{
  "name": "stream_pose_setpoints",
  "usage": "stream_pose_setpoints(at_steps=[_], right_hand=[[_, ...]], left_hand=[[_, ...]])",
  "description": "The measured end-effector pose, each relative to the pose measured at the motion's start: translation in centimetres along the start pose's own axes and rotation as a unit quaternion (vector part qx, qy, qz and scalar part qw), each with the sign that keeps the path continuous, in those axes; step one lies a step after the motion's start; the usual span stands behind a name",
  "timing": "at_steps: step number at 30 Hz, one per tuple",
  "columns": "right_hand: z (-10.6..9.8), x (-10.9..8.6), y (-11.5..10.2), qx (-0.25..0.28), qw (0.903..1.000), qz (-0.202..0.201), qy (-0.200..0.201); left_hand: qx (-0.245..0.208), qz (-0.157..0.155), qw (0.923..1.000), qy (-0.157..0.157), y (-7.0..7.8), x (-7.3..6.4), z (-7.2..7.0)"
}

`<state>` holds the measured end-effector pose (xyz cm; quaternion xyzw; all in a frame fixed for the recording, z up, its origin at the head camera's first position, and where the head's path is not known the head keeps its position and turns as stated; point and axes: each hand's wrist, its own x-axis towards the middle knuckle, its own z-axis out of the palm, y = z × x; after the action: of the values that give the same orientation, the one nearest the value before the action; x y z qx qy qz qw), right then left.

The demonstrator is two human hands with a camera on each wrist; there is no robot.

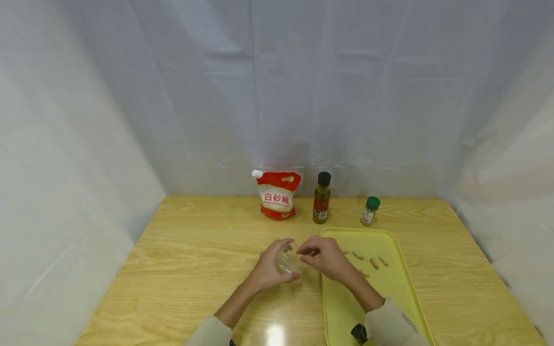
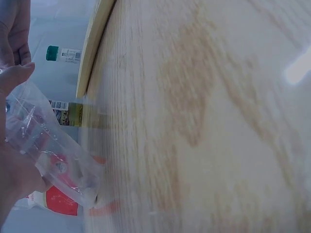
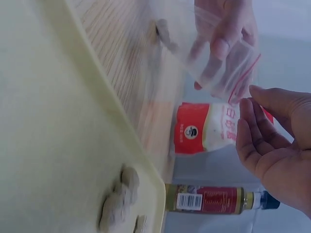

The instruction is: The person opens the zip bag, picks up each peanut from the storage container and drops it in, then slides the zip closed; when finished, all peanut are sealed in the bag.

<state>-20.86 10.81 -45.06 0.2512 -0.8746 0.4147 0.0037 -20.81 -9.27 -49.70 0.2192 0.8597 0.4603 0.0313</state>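
My left hand (image 1: 269, 268) holds a clear zip-seal plastic bag (image 3: 214, 63) with a red strip along its mouth, above the table left of the tray. A peanut (image 3: 163, 31) shows at the bottom of the bag. With thumb and fingertips together, my right hand (image 1: 325, 258) pinches the edge of the bag's mouth. The right forearm crosses a yellow tray (image 1: 381, 298). Several peanuts (image 1: 374, 263) lie in the tray's far part, some partly hidden behind the right hand.
Along the back of the wooden table (image 1: 195, 250) stand a red and white sugar pouch (image 1: 279, 197), a dark-capped bottle (image 1: 321, 199) and a small green-lidded jar (image 1: 370, 211). White sheeting (image 1: 277, 96) hangs behind and on both sides.
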Motion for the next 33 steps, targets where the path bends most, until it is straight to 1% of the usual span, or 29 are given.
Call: stream_pose_setpoints(at_steps=[2, 8, 15, 22, 25, 29, 33], right_hand=[[-0.5, -0.3, 0.4, -0.003, 0.9999, 0.010, 0.001], [-2.0, -1.4, 2.6, -0.025, 0.9994, 0.017, 0.020], [-3.3, -2.3, 5.2, -0.025, 0.9980, 0.041, 0.042], [-4.1, -2.0, 8.2, -0.032, 0.9944, 0.086, 0.053], [-4.5, -1.8, 9.3, -0.026, 0.9908, 0.116, 0.064], [-4.9, -1.7, 10.1, -0.021, 0.9855, 0.154, 0.068], [-4.8, -1.5, 10.7, -0.033, 0.9864, 0.152, 0.053]], left_hand=[[0.002, 0.003, 1.0000, 0.002, 0.1, 0.0, 0.0], [0.008, 0.011, 0.9999, 0.006, 0.0, 0.0, 0.0], [0.004, 0.008, 1.0000, 0.003, -0.1, 0.1, -0.1], [-0.004, 0.016, 0.9998, 0.006, -0.1, 0.1, -0.2], [-0.008, 0.021, 0.9997, 0.006, -0.1, 0.2, -0.1], [-0.011, 0.025, 0.9996, 0.005, -0.2, 0.2, 0.0], [-0.014, 0.017, 0.9997, 0.003, -0.3, 0.2, 0.1]])
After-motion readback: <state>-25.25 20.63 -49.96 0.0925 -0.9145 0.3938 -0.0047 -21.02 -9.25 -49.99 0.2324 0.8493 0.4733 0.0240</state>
